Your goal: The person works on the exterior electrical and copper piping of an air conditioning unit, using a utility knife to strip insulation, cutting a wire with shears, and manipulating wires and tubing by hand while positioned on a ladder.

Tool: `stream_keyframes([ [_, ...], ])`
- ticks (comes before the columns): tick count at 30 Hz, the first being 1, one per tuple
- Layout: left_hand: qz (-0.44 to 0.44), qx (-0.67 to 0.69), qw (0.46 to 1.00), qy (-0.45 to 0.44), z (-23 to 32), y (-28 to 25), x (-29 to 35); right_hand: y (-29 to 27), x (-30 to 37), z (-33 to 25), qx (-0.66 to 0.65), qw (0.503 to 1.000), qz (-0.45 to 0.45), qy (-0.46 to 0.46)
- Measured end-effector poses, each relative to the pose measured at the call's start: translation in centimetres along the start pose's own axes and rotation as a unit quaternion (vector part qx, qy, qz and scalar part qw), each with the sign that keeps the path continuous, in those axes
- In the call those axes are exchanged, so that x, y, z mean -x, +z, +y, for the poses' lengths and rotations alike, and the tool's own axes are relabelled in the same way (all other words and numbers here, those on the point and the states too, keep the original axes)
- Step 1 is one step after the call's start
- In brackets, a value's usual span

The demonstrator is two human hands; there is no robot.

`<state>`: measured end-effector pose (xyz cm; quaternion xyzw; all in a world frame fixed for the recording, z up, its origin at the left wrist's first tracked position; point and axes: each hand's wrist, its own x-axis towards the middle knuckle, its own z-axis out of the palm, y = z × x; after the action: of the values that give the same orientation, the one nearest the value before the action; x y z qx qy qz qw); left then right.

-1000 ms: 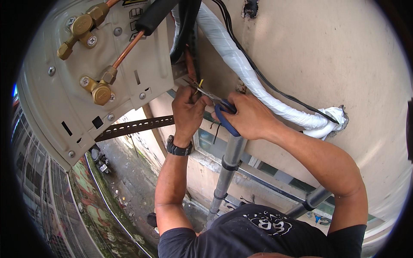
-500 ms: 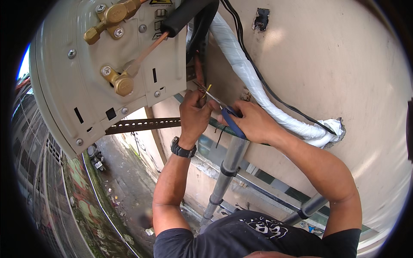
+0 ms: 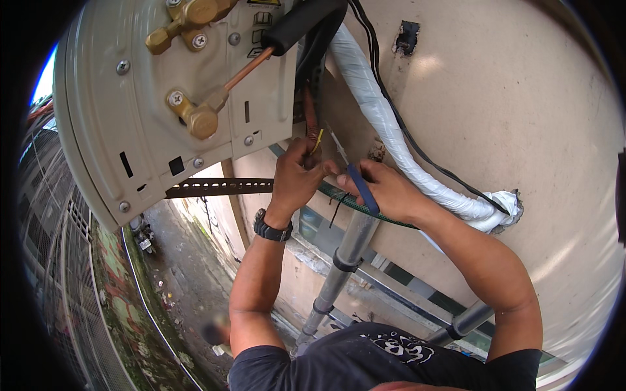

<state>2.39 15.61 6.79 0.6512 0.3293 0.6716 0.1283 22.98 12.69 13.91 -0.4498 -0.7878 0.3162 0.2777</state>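
Note:
My left hand (image 3: 298, 174) is closed round a thin cable end, with a yellow wire (image 3: 318, 141) poking out above the fingers. An orange-brown ribbed conduit (image 3: 310, 107) runs down to the same fingers. My right hand (image 3: 386, 189) grips blue-handled scissors (image 3: 357, 177), their slim silver blades pointing up and left. The blade tips are a short way right of the wire, apart from it. My left fingertips almost meet my right fingers near the scissor handles. The palm side of my left hand and most of the cable inside it are hidden.
A beige outdoor air-conditioner unit (image 3: 151, 85) with brass valves and a copper pipe fills the upper left, beside a perforated metal bracket (image 3: 222, 187). White-wrapped pipework (image 3: 381, 117) runs into the wall (image 3: 508, 124). Metal poles (image 3: 349, 244) stand below, above a street far down.
The scissors have moved right, off the wire they were beside, and their blades now point more steeply up. My left hand still pinches the cable. The view has shifted slightly.

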Motion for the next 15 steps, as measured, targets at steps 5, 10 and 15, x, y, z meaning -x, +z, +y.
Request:
stream_keyframes([
  [5,0.085,0.024,0.996,0.026,-0.2,-0.9,0.9,0.3,0.8,-1.5,0.061,0.998,0.013,-0.015],
  [10,0.144,-0.113,0.977,0.106,1.2,-0.6,1.4,-0.3,1.1,-1.9,0.134,0.991,0.010,0.009],
  [15,0.062,-0.017,0.998,-0.012,2.5,-1.3,1.1,0.3,0.7,-0.7,0.174,0.982,-0.029,-0.064],
])
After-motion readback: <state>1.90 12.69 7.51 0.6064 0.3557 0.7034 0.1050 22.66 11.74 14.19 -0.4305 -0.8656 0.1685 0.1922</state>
